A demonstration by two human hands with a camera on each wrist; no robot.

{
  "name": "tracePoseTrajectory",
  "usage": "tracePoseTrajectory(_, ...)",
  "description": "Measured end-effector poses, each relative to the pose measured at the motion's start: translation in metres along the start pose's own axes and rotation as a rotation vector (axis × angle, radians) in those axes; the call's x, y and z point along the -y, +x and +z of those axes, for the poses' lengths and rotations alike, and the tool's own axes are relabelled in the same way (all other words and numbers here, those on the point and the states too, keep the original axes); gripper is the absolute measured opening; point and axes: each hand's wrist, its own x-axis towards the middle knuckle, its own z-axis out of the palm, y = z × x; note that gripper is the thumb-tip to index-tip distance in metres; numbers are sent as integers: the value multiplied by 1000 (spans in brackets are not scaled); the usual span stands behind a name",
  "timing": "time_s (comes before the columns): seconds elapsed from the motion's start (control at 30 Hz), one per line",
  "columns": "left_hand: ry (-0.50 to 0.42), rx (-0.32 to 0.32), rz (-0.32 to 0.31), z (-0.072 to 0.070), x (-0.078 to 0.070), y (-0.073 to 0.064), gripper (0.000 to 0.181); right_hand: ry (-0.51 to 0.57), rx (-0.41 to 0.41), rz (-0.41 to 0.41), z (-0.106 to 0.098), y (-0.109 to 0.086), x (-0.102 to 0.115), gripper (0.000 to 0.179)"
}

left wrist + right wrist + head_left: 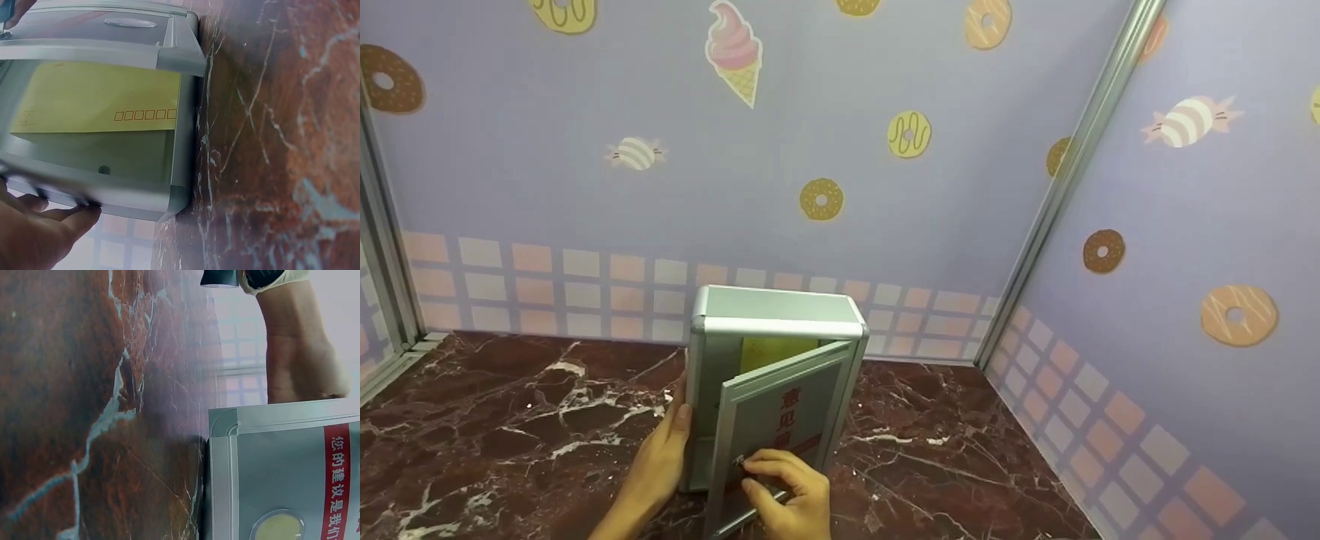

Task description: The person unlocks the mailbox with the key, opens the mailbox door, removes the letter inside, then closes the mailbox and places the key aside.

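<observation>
A silver suggestion box point(776, 306) stands upright on the marble-patterned table, its front door point(817, 390) swung partly out. Inside, a yellow envelope point(107, 95) lies against the back panel. My left hand point(656, 457) presses its fingers point(81, 219) against the outer left side of the box. At the lock on the door's free edge, thumb and forefinger of my right hand point(791, 487) pinch a small key point(739, 460). Its bluish head point(8, 11) shows at the corner of the left wrist view. The right wrist view shows the door's lower part, with my right hand out of sight.
The dark red marbled table point(540, 420) runs around the box. Behind it rises a lilac wall point(660, 210) with sweets printed on it, and another wall point(1170, 225) stands to the right. Metal posts point(1065, 184) line the corners.
</observation>
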Motion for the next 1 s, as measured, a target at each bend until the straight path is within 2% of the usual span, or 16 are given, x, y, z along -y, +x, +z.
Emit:
tracePoseTrajectory(0.17,12,4,-2,0,0,0,53,36,4,47,-3,-11,-13,26)
tracePoseTrajectory(0.33,18,10,6,-1,-2,1,53,37,-3,104,-4,-12,-15,23)
tracePoseTrajectory(0.57,26,5,1,0,-1,1,52,32,17,14,-8,-13,-19,27)
tracePoseTrajectory(0.8,12,11,0,0,1,2,52,64,22,27,-11,-13,-17,26)
tracePoseTrajectory(1.0,16,14,-6,0,-1,0,52,88,53,3,-15,-12,-19,27)
